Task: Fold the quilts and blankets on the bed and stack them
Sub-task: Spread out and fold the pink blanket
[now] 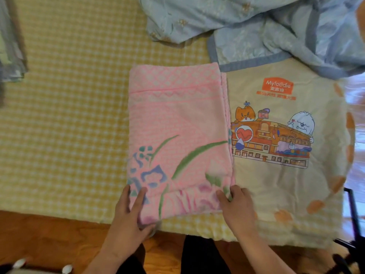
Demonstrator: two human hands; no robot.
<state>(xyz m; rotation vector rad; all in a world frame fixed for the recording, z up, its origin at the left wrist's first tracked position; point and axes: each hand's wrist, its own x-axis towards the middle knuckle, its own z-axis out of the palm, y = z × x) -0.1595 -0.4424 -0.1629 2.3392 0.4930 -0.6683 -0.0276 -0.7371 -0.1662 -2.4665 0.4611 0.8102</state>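
The pink blanket (177,125) lay folded into a narrow rectangle at the near edge of the bed (69,115), its right side against the cream printed quilt (286,184). Our left hand (128,212) pinched the near corner, fingers (139,196) on top, thumb beneath. Our right hand (237,204) gripped the other corner, we judged for one more fold. It looked like soft, nubby terry; the blue quilt (256,26) beyond lay crumpled and satiny.

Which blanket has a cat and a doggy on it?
The cream blanket, right of the pink blanket; pink shows flowers, the blue quilt lies crumpled.
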